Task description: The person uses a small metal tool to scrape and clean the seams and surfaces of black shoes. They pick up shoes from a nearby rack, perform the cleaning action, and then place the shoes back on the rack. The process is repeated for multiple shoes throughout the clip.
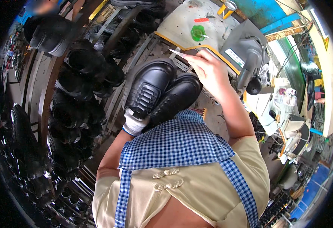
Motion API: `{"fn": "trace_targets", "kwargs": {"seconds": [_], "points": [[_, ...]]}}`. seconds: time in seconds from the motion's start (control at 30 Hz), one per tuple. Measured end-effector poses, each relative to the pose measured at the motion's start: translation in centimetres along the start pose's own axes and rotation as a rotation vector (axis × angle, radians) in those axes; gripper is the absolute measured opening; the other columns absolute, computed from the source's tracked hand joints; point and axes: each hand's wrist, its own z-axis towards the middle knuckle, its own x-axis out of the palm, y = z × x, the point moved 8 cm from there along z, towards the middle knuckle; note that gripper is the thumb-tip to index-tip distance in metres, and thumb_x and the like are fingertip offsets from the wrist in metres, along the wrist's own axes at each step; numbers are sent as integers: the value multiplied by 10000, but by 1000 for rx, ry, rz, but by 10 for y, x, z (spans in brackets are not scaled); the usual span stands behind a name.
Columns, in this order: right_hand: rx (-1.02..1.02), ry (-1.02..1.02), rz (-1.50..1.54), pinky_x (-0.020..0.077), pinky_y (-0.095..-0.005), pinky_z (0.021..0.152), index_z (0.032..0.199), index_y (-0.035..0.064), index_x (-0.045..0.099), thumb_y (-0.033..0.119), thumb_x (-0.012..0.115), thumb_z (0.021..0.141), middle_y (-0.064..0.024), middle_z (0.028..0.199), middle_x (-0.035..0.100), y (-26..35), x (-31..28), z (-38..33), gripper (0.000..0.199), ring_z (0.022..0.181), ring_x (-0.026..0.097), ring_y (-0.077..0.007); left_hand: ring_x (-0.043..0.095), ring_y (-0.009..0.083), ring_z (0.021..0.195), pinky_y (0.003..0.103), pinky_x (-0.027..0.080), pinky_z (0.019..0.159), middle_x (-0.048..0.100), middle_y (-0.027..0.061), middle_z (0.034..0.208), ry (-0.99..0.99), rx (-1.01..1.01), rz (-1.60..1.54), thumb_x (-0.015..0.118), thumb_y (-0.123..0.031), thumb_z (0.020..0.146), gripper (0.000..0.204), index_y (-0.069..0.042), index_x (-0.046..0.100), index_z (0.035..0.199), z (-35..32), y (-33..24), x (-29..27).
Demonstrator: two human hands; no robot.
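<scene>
My left hand (pixel 134 122), in a white knit glove with a blue cuff edge, is closed inside the heel opening of a black lace-up shoe (pixel 151 81). A second black shoe (pixel 181 95) lies against it on the right, partly over my apron; whether the same hand grips it too is hidden. Toes of both point away from me. Bare, my right hand (pixel 208 70) pinches a slim, pale, pointed tool (pixel 178 53) just beyond the shoe toes, with its tip to the left. That tip is apart from the shoes.
Racks of black shoes (pixel 85 60) fill the left side. Ahead stands a pale worktable (pixel 178 26) with a green dish (pixel 198 33), a red strip (pixel 201 20) and a yellow-and-white cup (pixel 227 9). A grey machine with a nozzle (pixel 246 72) stands close by my right forearm. Cables hang further right.
</scene>
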Motion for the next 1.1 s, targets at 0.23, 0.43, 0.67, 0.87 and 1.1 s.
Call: {"fn": "trace_targets", "kwargs": {"seconds": [0.23,0.43,0.67,0.87,1.1], "points": [[94,-107,96,495,-280,620,1151,122,721,56,695,894,-68,866,632,-16,-3,-24,266,681,601,-184,623,304,1182,451,451,1075,679,101,1217,22,-71,-61,619,-48,705,479,-78,701,1176,-9,22,20],[449,-278,647,421,-191,616,1250,20,631,72,735,893,35,798,539,-77,16,-55,375,697,498,-44,627,305,1178,450,449,1074,680,96,1221,-163,-191,-334,626,-63,722,472,-79,698,1188,29,23,-16],[351,-232,839,349,-177,567,1212,-2,636,92,836,806,66,718,481,-56,52,-51,463,623,423,-16,628,306,1176,450,450,1072,680,96,1223,-170,-169,-292,625,-65,728,470,-78,696,1193,57,36,-15],[271,-328,930,327,-166,548,1113,0,624,31,816,814,68,743,520,-43,40,-33,356,623,400,9,630,306,1174,450,451,1071,680,96,1224,-145,-143,-304,625,-66,733,469,-78,695,1197,79,25,-5],[168,-309,840,297,-180,540,1070,8,625,5,795,825,66,746,505,-33,26,-10,298,612,373,0,631,307,1173,450,451,1069,680,97,1226,-151,-142,-311,624,-68,740,467,-77,693,1201,85,27,-5]]}}
